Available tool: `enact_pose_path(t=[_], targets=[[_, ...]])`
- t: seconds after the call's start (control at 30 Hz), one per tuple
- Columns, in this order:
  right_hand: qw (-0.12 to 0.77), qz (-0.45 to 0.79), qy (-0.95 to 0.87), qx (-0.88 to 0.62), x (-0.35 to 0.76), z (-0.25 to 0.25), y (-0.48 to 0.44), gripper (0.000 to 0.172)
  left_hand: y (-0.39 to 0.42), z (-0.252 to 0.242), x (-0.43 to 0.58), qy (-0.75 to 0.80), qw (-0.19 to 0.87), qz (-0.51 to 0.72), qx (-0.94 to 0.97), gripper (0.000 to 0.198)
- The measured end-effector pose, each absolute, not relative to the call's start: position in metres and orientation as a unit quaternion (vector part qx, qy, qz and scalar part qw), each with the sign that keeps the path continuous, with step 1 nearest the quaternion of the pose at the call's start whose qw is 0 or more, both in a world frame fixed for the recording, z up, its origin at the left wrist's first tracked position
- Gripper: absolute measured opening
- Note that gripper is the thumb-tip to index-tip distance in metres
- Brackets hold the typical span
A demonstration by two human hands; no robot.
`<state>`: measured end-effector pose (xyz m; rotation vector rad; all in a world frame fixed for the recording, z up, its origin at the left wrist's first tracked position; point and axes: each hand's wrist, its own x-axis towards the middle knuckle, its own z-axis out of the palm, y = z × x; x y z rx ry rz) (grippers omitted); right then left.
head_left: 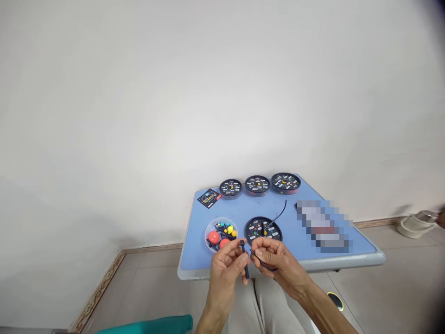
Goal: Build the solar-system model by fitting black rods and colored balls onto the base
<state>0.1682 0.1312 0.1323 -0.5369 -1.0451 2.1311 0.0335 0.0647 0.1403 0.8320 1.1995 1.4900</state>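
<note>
In front of me, above the near edge of the blue table (201,262), my left hand (224,271) pinches a short black plastic peg (246,268) upright. Close beside it, my right hand (280,262) grips a thin, curved black rod (267,266). Its near end points toward the peg; I cannot tell whether the two touch. Just beyond my fingers lies a round black base (251,231) printed with planets and labels. A black post (263,227) stands on it, and a long curved arm (280,215) reaches up to the right from there.
A clear bowl (207,229) at the left holds red balls, small yellow and blue balls and black parts. Three printed black discs (231,187) and a black card (208,198) line the back. A pixelated object (323,227) lies right. The wall stands behind the table.
</note>
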Motion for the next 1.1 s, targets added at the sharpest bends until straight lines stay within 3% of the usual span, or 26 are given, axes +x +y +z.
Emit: enact_pose_path(t=[0.17,0.3,0.4,0.5,0.67,0.87,1.1], targets=[[0.318,0.837,-0.394,-0.207,0.175,0.128,0.129,0.033,0.070,0.144,0.037,0.530,0.461,0.573,0.422,0.027],[0.325,0.831,-0.393,-0.220,0.181,0.131,0.127,0.036,0.071,0.146,0.042,0.537,0.436,0.583,0.426,0.026],[0.348,0.820,-0.391,-0.233,0.188,0.134,0.125,0.043,0.071,0.146,0.046,0.524,0.448,0.614,0.384,0.038],[0.375,0.792,-0.407,-0.257,0.195,0.133,0.122,0.039,0.070,0.144,0.048,0.513,0.454,0.637,0.355,0.052],[0.357,0.781,-0.437,-0.269,0.198,0.127,0.115,0.038,0.072,0.142,0.053,0.517,0.437,0.658,0.330,0.042],[0.404,0.770,-0.425,-0.253,0.203,0.123,0.115,0.035,0.075,0.139,0.057,0.510,0.436,0.686,0.282,0.041],[0.457,0.740,-0.432,-0.239,0.214,0.118,0.116,0.029,0.068,0.143,0.061,0.480,0.453,0.709,0.248,0.025]])
